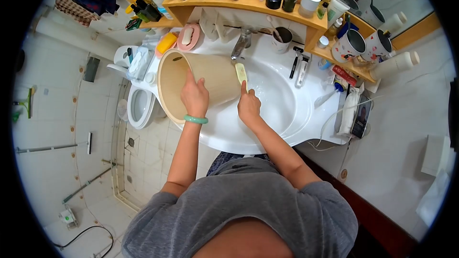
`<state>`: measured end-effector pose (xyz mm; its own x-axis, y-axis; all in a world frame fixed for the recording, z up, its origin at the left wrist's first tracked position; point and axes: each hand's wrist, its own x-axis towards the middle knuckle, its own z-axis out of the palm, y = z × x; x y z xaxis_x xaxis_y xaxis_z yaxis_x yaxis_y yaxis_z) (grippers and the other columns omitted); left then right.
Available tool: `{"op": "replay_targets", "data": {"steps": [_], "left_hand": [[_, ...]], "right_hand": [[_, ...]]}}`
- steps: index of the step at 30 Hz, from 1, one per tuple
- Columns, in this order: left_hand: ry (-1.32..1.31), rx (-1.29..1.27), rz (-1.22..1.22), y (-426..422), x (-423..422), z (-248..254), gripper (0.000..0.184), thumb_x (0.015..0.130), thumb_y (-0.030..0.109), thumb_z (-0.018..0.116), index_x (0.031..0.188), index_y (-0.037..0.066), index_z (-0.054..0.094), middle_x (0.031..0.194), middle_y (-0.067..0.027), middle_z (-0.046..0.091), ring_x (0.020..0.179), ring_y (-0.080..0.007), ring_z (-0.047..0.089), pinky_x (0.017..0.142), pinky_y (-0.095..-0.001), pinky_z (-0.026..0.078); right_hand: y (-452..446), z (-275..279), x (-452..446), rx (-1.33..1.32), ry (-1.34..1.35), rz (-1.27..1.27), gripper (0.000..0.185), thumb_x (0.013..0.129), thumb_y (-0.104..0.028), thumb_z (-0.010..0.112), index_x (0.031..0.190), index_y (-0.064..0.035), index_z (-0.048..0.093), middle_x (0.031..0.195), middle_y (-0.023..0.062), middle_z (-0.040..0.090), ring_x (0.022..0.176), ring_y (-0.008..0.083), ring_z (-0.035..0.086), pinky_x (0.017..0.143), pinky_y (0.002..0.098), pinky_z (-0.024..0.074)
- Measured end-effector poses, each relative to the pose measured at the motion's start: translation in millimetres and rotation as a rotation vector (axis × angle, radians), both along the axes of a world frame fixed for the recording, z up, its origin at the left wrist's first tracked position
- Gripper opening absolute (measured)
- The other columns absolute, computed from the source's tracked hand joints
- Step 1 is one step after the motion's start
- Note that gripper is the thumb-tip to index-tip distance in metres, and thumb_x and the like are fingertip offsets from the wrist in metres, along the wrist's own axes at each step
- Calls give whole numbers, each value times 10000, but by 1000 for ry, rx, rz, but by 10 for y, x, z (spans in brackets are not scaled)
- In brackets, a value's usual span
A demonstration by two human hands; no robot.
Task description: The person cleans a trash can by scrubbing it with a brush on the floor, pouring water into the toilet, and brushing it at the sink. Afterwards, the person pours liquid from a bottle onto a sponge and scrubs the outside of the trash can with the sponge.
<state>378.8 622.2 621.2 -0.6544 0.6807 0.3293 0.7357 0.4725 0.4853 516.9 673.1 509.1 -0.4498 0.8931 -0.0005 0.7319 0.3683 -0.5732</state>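
A beige plastic bin lies tilted on its side over the left part of the white sink, its open mouth facing left. My left hand, with a green bangle at the wrist, grips the bin by its rim and wall. In my right hand is a pale green brush, held against or close beside the bin's base; its bristles cannot be made out. Just behind the brush stands the metal faucet.
Bottles and jars crowd a wooden shelf above the sink. A cup with a toothbrush and two razors sit on the counter. Left are pink soap dishes and a toilet. A cable hangs right.
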Motion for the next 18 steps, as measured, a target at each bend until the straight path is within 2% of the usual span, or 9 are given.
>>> {"op": "replay_targets", "data": {"steps": [4, 8, 9, 10, 11, 12, 15, 18], "left_hand": [[-38, -45, 32, -8, -26, -36, 471, 832, 74, 617, 1267, -35, 473, 739, -231, 614, 676, -412, 601, 602, -473, 452], [-10, -10, 33, -86, -47, -24, 471, 824, 69, 625, 1257, -35, 474, 731, -228, 610, 673, -413, 599, 598, -471, 451], [2, 21, 3, -120, -44, 1, 470, 822, 71, 627, 1256, -31, 476, 735, -227, 610, 672, -412, 599, 598, -471, 451], [13, 49, -28, -146, -39, 13, 469, 821, 72, 629, 1254, -27, 479, 739, -226, 609, 671, -412, 598, 597, -471, 451], [14, 47, -29, -174, -48, 3, 469, 821, 72, 629, 1254, -27, 479, 739, -226, 609, 671, -412, 598, 597, -471, 451], [9, 22, -43, -210, -64, -15, 470, 818, 73, 632, 1254, -22, 484, 747, -226, 611, 671, -410, 599, 594, -470, 452], [-10, -29, -66, -245, -35, 14, 467, 813, 76, 636, 1248, -17, 495, 764, -229, 612, 669, -407, 601, 587, -469, 454], [-3, -34, -99, -233, -1, 39, 458, 809, 78, 636, 1237, -18, 507, 769, -232, 612, 663, -405, 601, 577, -466, 456]], "right_hand": [[-248, 414, 28, -15, 24, 98, 646, 750, 53, 522, 1383, 42, 398, 854, 225, 559, 606, 333, 602, 539, 406, 505], [18, -221, -9, 46, 57, -45, 591, 788, 12, 521, 1374, -39, 457, 801, 204, 561, 601, 354, 590, 604, 447, 507], [170, -361, -5, -25, 64, -58, 519, 846, -30, 509, 1362, -86, 484, 776, 229, 594, 628, 381, 599, 632, 450, 500], [298, -355, 2, -26, 67, -59, 519, 846, -30, 509, 1362, -86, 484, 776, 229, 594, 628, 381, 599, 632, 450, 500], [403, -355, 10, -103, 224, -28, 488, 861, -40, 493, 1348, -75, 489, 796, 248, 606, 667, 389, 610, 641, 446, 501], [464, -318, -1, -180, 379, 4, 459, 877, -49, 476, 1335, -63, 494, 815, 267, 618, 706, 396, 621, 650, 442, 502], [547, -165, -59, -297, 378, -19, 415, 892, -64, 461, 1301, -81, 529, 796, 260, 616, 722, 392, 615, 643, 445, 487], [271, 257, -103, -287, 286, 24, 419, 911, -83, 486, 1330, -72, 503, 823, 265, 613, 738, 395, 618, 663, 429, 481]]}}
